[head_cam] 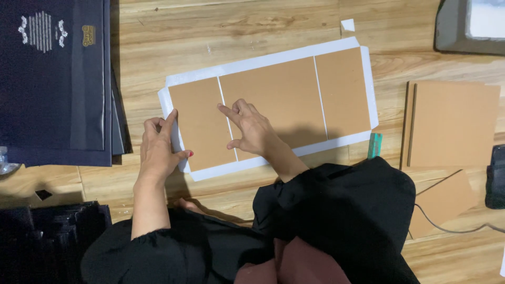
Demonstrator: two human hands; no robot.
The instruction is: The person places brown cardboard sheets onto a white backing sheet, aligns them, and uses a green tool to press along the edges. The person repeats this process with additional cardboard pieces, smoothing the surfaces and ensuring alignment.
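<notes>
Cardboard panels (273,102) lie under both hands' fingertips (223,109).

Wood floor (236,31): white sheet (273,60), dark covers (52,79), cardboard stack (452,123).

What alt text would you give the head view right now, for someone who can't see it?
A person's left hand folds the left edge of a white sheet bearing three brown cardboard panels, while the right hand presses a fingertip near the gap between two panels. It lies on a wooden floor, with dark blue covers stacked left and spare brown boards right.
</notes>
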